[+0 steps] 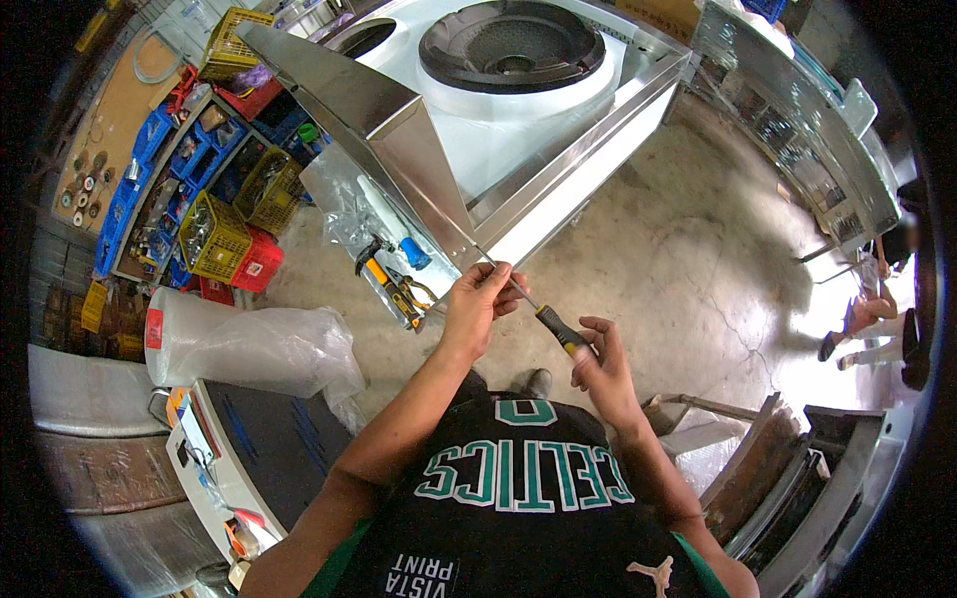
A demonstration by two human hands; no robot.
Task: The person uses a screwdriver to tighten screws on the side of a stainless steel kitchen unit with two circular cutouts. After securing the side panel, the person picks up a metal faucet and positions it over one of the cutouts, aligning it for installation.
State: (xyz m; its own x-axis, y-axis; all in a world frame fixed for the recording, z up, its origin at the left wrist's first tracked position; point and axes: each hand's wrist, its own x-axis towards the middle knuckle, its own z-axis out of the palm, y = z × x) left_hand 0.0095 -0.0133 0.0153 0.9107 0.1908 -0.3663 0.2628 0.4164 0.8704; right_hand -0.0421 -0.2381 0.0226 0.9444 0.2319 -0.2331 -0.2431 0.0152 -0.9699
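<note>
ahead, the left hand point(475, 311) pinches a screwdriver point(559, 329) by its shaft. the right hand point(604, 375) curves at the handle's end, grip too blurred to tell.

The steel unit point(419, 164) is cut off by the upper edge. Below it, the left hand point(473, 311) hides part of the screwdriver point(561, 329), and the right hand point(606, 373) looks blurred. Left of the unit, what one yellow crate point(229, 253) holds is too small to tell.

Yellow baskets point(225, 244) and blue bins point(152, 135) sit at the upper left, a roll of clear plastic point(249, 344) lies below them, and another person point(873, 309) shows at the right edge.
</note>
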